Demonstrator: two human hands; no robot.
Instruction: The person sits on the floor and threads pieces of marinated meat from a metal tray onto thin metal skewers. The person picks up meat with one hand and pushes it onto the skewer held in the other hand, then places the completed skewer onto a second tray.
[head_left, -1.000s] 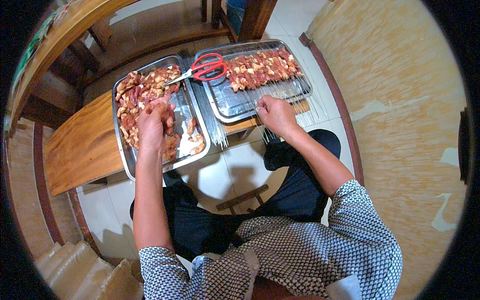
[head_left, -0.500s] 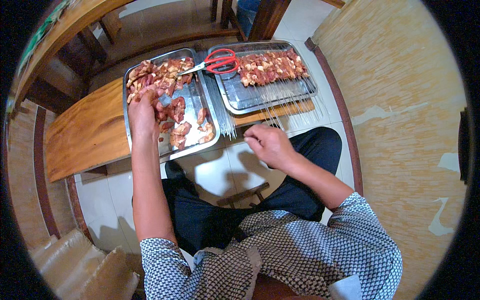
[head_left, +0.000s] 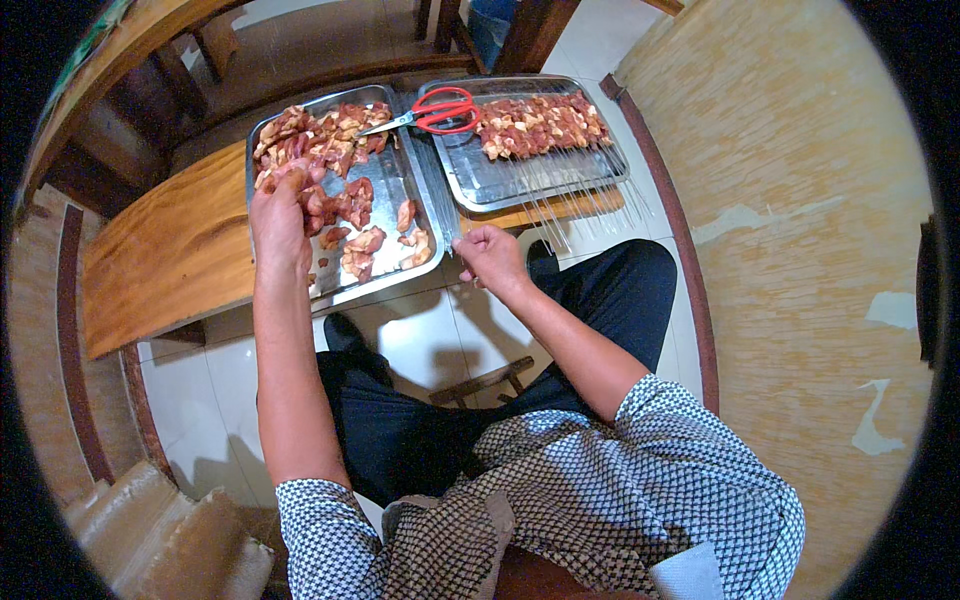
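Note:
My left hand (head_left: 280, 218) is over the left side of a metal tray (head_left: 418, 215) of raw meat chunks, its fingers closed on a piece of meat (head_left: 305, 170). Loose chunks (head_left: 362, 252) lie about that tray, with a denser heap toward its far end. Beside the tray's near right corner, my right hand (head_left: 492, 258) pinches the near end of the thin metal skewers (head_left: 440, 200) bundled between the two trays. How many skewers its fingertips hold cannot be made out.
A second metal tray (head_left: 500, 190) on the right holds a row of threaded meat skewers (head_left: 545, 125), bare ends pointing toward me. Red-handled scissors (head_left: 445, 112) lie across the trays' far edges. A wooden bench (head_left: 170, 255) supports both trays; a wall (head_left: 790, 200) stands at right.
My right hand has moved left and a little away from me, reaching the bundled skewers' ends. My left hand stays at the meat, shifted only slightly. The view has tilted a bit.

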